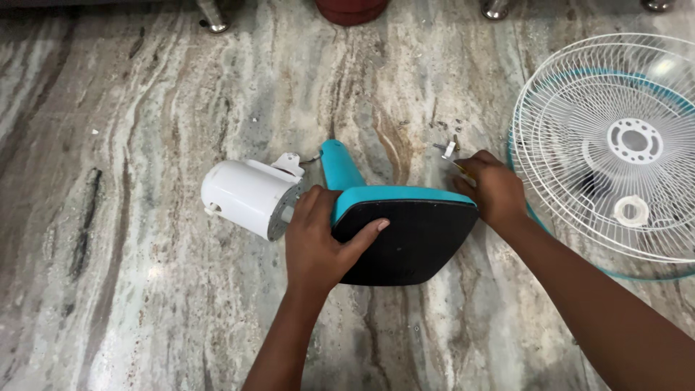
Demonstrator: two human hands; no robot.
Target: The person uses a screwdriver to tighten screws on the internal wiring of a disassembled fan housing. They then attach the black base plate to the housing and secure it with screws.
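A small fan lies taken apart on a marble floor. Its teal base (405,232) stands on edge with the black underside facing me, and the teal neck (337,165) leads to the white motor housing (246,197) at the left. My left hand (322,239) grips the base's left edge, thumb across the black underside. My right hand (491,190) sits at the base's upper right corner, fingers closed around a thin yellowish tool (460,169), mostly hidden. Small screws and a white bit (447,148) lie just beyond it.
Two white wire fan guards (615,145) with a teal rim lie stacked at the right, a white ring (631,211) inside them. Chrome furniture feet (212,18) and a dark red round object (351,10) line the far edge.
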